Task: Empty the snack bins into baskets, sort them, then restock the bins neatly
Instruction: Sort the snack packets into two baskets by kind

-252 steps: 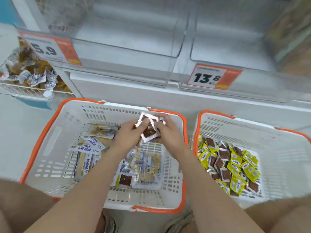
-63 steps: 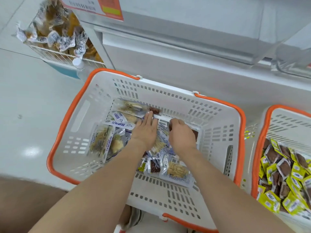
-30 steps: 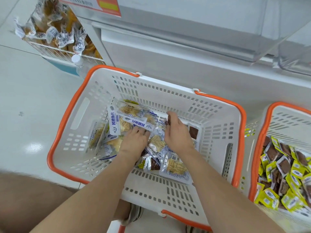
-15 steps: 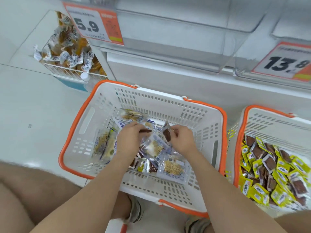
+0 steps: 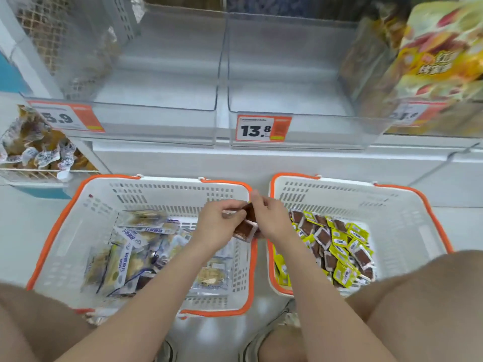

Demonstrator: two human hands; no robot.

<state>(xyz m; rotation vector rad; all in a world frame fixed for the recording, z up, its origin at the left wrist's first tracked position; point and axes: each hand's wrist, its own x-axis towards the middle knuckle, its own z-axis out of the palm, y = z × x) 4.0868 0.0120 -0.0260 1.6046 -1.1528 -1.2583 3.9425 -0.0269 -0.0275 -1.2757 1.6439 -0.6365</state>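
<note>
Bright, even light from overhead; shadows are soft and faint. Pale glare spots sit on the glossy floor point(image 5: 209, 333), and the clear bins point(image 5: 167, 121) show hazy reflections. The wide lens bows the shelf point(image 5: 235, 158); the bag point(image 5: 439, 61) at top right is blurred

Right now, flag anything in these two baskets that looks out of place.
One dark brown packet lies among the pale packets in the left basket, near its front; it looks like those in the right basket. Nothing else stands out.
</note>
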